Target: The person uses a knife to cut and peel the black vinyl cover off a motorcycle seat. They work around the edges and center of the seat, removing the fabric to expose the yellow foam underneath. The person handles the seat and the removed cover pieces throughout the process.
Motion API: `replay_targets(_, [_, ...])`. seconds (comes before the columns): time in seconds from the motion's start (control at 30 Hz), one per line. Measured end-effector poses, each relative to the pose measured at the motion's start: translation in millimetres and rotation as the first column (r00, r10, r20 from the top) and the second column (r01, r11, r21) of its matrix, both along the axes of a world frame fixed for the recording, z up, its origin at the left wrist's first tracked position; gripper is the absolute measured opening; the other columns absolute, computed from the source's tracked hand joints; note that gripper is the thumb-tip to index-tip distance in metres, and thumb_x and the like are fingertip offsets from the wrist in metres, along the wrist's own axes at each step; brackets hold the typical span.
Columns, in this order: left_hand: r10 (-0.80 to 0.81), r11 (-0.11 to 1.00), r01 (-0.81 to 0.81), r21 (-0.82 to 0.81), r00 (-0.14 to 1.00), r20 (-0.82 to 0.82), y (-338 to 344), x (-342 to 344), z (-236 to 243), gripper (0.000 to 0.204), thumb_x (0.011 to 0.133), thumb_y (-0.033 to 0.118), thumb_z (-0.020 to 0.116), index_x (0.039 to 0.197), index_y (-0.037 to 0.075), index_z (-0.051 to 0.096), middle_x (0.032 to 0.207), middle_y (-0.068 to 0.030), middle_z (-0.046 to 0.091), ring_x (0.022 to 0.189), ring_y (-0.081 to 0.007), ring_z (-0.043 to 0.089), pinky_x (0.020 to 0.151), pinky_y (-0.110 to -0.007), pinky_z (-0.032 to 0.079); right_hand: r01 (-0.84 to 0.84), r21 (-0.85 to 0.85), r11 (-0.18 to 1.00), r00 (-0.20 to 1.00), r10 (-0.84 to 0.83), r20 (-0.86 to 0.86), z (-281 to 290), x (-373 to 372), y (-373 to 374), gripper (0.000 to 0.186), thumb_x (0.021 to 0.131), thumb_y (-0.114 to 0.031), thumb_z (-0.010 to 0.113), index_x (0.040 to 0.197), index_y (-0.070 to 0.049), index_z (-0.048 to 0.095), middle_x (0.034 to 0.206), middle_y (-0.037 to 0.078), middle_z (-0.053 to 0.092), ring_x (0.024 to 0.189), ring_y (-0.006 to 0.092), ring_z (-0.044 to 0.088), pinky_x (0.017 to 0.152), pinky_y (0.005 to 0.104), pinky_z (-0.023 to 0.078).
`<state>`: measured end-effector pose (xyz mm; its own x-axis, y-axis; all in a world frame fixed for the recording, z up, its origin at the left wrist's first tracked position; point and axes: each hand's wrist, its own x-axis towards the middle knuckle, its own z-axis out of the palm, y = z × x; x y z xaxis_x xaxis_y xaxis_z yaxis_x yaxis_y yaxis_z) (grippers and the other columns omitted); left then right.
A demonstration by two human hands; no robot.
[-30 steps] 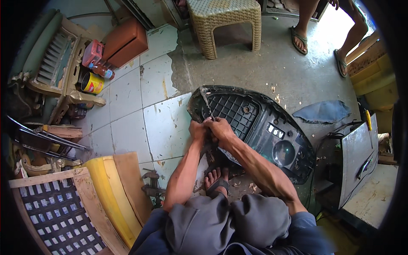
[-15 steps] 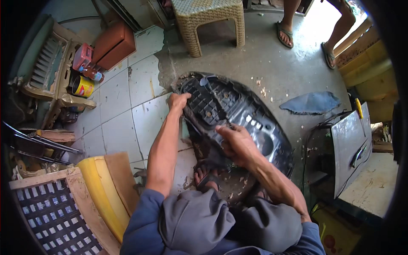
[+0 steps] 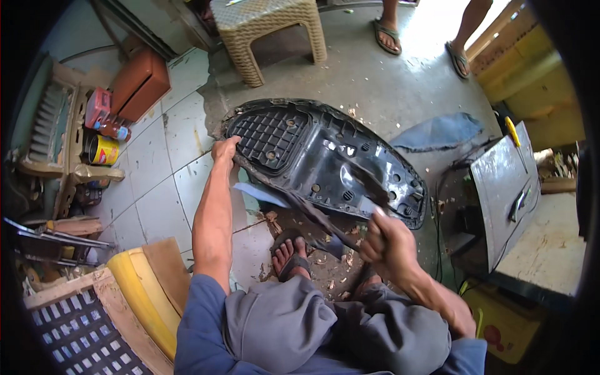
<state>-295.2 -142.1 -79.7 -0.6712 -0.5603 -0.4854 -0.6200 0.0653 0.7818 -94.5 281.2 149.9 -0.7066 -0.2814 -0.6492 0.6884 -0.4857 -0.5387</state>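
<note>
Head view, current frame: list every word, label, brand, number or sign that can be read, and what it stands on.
None quoted.
Yellow can: printed label, too small to read reliably.
Bottle: any lettering too small.
Pink container: any lettering too small.
Black seat base: glare; no lettering I can make out.

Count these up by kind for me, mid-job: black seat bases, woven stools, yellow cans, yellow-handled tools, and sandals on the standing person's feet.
Black seat base: 1
Woven stool: 1
Yellow can: 1
Yellow-handled tool: 1
Sandals on the standing person: 2
Total: 6
</note>
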Motion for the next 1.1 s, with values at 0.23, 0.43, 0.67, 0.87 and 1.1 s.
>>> replay_targets(0.23, [-0.046, 0.99, 0.05, -0.128, 0.998, 0.034, -58.9, -42.3, -17.0, 0.057, 0.067, 0.026, 0.081, 0.106, -0.014, 0.07, 0.106, -0.0221, 0.073, 0.092, -0.0303, 0.072, 0.08, -0.041, 0.055, 0.515, 0.283, 0.809, 0.814, -0.565, 0.137, 34.3, 153.3, 196.7, 0.037, 0.102, -0.04, 0.054, 0.073, -0.02, 0.044, 0.048, -0.01, 0.021, 0.036, 0.0078, 0.015, 0.036, 0.0278, 0.013])
replay_targets(0.43, [0.01, 0.973, 0.006, -0.229, 0.998, 0.069, -93.8, -46.0, -14.1, 0.077, 0.074, 0.041, 0.085, 0.122, -0.015, 0.062, 0.123, -0.0234, 0.068, 0.107, -0.0317, 0.068, 0.089, -0.042, 0.054, 0.081, 0.84, 0.537, 0.965, -0.253, 0.069, -111.0, 214.6, 238.8, 0.038, 0.1, -0.046, 0.057, 0.087, -0.01, 0.058, 0.057, 0.0, 0.045, 0.049, 0.0212, 0.047, 0.052, 0.041, 0.043])
replay_targets(0.67, [0.278, 0.846, -0.146, 0.513, 0.942, -0.191, 113.5, 97.1, 58.6, 0.082, 0.09, 0.044, 0.075, 0.146, -0.006, 0.041, 0.144, -0.0183, 0.051, 0.13, -0.0303, 0.052, 0.104, -0.046, 0.048, -0.715, 0.642, -0.277, 0.615, 0.187, 0.766, -39.2, 78.5, 143.1, 0.051, 0.092, -0.046, 0.066, 0.112, 0.002, 0.063, 0.105, 0.026, 0.067, 0.103, 0.0422, 0.065, 0.088, 0.05, 0.052])
replay_targets(0.87, [0.305, 0.804, -0.159, 0.572, 0.937, -0.168, 189.1, 152.9, 56.7, 0.059, 0.101, 0.029, 0.063, 0.138, -0.012, 0.044, 0.137, -0.0189, 0.054, 0.124, -0.0289, 0.056, 0.104, -0.045, 0.05, 0.422, 0.831, -0.362, 0.727, 0.683, -0.071, -34.5, -19.2, 53.8, 0.054, 0.092, -0.044, 0.069, 0.122, 0.0, 0.058, 0.114, 0.021, 0.066, 0.096, 0.0402, 0.067, 0.079, 0.0472, 0.057])
replay_targets(1.1, [0.474, 0.781, -0.384, 0.493, 0.878, -0.068, 169.7, 105.9, 49.3, 0.046, 0.105, 0.025, 0.054, 0.133, -0.011, 0.049, 0.128, -0.0236, 0.059, 0.103, -0.0355, 0.067, 0.089, -0.053, 0.058, -0.23, 0.973, 0.018, 0.518, 0.849, 0.107, -118.6, -12.1, -43.2, 0.056, 0.086, -0.039, 0.073, 0.118, 0.003, 0.055, 0.113, 0.027, 0.062, 0.1, 0.0447, 0.064, 0.089, 0.0526, 0.053])
